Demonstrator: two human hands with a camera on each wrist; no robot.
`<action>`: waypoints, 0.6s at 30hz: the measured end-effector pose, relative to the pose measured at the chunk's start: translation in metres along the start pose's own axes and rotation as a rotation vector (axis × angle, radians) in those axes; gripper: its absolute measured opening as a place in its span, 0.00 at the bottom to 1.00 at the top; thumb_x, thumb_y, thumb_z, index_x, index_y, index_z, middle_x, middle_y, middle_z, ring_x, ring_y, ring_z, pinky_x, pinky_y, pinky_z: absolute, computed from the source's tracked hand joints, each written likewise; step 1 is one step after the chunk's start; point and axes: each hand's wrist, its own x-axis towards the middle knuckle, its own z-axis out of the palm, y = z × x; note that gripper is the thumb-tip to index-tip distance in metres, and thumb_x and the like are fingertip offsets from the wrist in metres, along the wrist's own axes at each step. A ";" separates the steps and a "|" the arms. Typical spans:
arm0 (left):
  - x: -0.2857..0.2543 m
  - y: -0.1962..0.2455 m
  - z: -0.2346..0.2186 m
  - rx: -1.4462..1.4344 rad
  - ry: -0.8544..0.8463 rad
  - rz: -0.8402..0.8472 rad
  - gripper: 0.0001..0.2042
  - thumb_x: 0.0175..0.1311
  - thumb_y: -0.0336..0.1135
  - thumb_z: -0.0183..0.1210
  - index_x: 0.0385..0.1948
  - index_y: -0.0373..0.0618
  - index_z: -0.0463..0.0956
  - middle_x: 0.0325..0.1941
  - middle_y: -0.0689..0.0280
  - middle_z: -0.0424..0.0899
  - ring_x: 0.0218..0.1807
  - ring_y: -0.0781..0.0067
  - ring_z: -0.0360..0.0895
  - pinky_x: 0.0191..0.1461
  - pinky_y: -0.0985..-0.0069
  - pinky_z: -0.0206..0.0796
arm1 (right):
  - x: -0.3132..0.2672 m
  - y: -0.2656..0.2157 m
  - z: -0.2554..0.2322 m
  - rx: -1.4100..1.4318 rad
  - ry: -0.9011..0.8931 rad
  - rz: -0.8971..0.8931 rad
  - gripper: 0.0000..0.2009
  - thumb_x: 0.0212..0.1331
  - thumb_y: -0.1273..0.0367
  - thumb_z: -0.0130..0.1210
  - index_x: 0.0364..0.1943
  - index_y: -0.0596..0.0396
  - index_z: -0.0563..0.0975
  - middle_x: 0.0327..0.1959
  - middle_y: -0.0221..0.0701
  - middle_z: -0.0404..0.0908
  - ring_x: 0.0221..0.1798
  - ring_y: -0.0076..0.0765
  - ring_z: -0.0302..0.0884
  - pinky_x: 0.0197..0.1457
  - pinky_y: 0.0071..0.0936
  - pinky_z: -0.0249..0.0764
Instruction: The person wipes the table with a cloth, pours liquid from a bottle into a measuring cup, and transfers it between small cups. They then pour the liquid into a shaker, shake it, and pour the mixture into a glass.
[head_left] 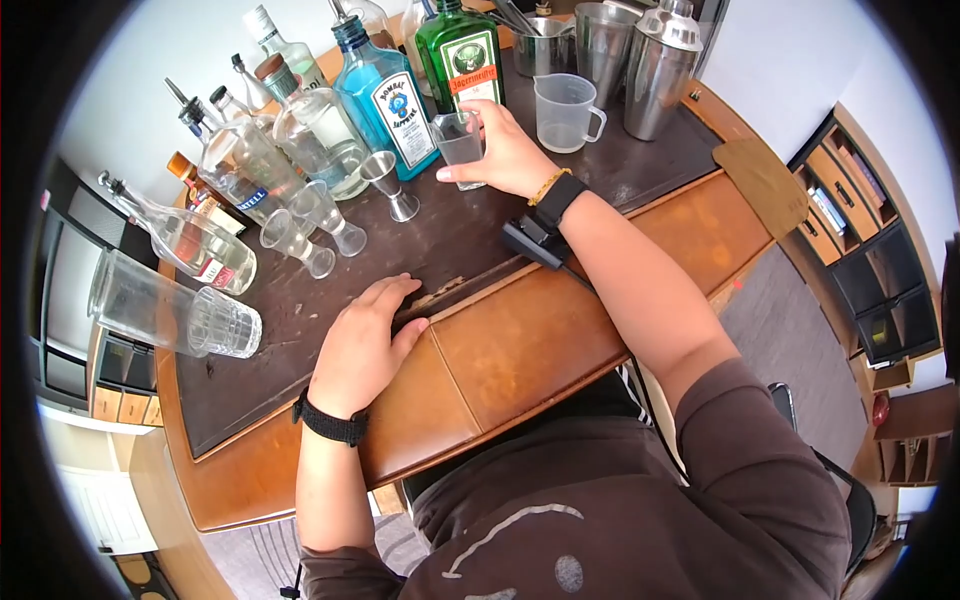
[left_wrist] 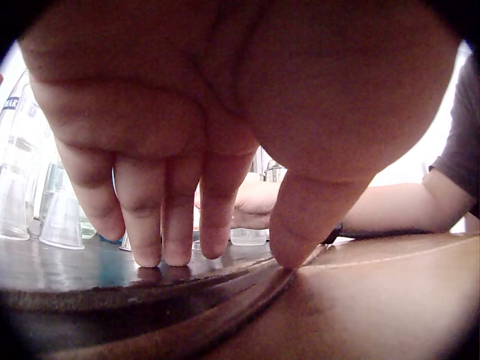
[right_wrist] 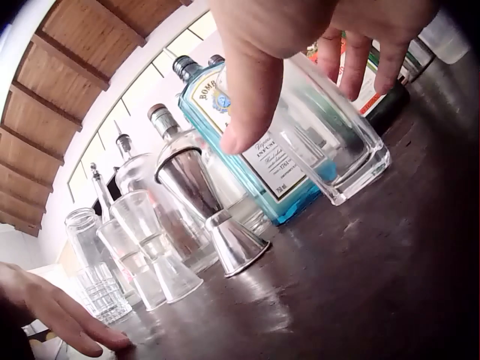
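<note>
In the head view my right hand [head_left: 512, 150] is around a clear, angular glass [head_left: 461, 148] that stands upright on the dark tabletop. From the right wrist, the straight thumb [right_wrist: 251, 105] shows to the left of the glass [right_wrist: 337, 142], apart from its wall, with the fingers [right_wrist: 356, 67] spread beyond its other side. A green Jägermeister bottle [head_left: 460, 55] and a blue Bombay Sapphire bottle [head_left: 385, 95] stand just behind. My left hand [head_left: 360, 345] rests at the table's leather edge, fingertips [left_wrist: 150, 255] touching the dark surface, holding nothing.
Left of the glass stand a steel jigger [head_left: 390, 185], two clear plastic measuring cups, and several bottles with pourers. A measuring jug [head_left: 568, 112] and a steel shaker [head_left: 660, 75] stand at right. A tall glass jar [head_left: 140, 300] and a cut tumbler [head_left: 226, 322] are far left.
</note>
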 end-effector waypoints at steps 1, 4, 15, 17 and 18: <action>0.000 0.000 0.000 -0.008 -0.006 -0.009 0.18 0.60 0.33 0.62 0.52 0.39 0.75 0.58 0.52 0.77 0.60 0.48 0.73 0.62 0.63 0.66 | 0.001 -0.001 -0.002 0.001 -0.001 0.003 0.46 0.36 0.56 0.77 0.61 0.59 0.63 0.52 0.43 0.74 0.54 0.43 0.74 0.61 0.36 0.70; 0.000 -0.001 0.000 -0.007 -0.003 0.000 0.18 0.60 0.33 0.62 0.52 0.39 0.75 0.58 0.52 0.77 0.60 0.48 0.73 0.62 0.63 0.66 | 0.003 -0.005 -0.012 0.108 -0.070 0.065 0.45 0.38 0.57 0.76 0.62 0.57 0.64 0.47 0.38 0.78 0.46 0.37 0.76 0.53 0.33 0.73; 0.000 -0.003 0.002 0.000 0.013 0.017 0.18 0.60 0.33 0.61 0.51 0.39 0.75 0.58 0.52 0.77 0.60 0.49 0.73 0.63 0.64 0.66 | 0.004 0.014 -0.017 0.443 -0.236 0.066 0.37 0.52 0.75 0.66 0.66 0.49 0.58 0.63 0.42 0.71 0.56 0.33 0.74 0.61 0.33 0.70; -0.001 -0.003 0.002 -0.002 0.016 0.014 0.18 0.60 0.33 0.61 0.51 0.39 0.75 0.58 0.52 0.77 0.60 0.49 0.73 0.63 0.64 0.66 | 0.003 0.012 -0.018 0.463 -0.248 0.109 0.37 0.53 0.77 0.64 0.67 0.51 0.57 0.64 0.42 0.69 0.58 0.32 0.73 0.61 0.31 0.71; -0.001 -0.004 0.003 0.012 0.028 0.036 0.18 0.60 0.33 0.61 0.51 0.39 0.75 0.57 0.52 0.77 0.58 0.48 0.74 0.61 0.63 0.67 | 0.003 0.013 -0.017 0.463 -0.251 0.109 0.37 0.53 0.77 0.64 0.67 0.51 0.57 0.64 0.42 0.69 0.58 0.32 0.73 0.61 0.31 0.71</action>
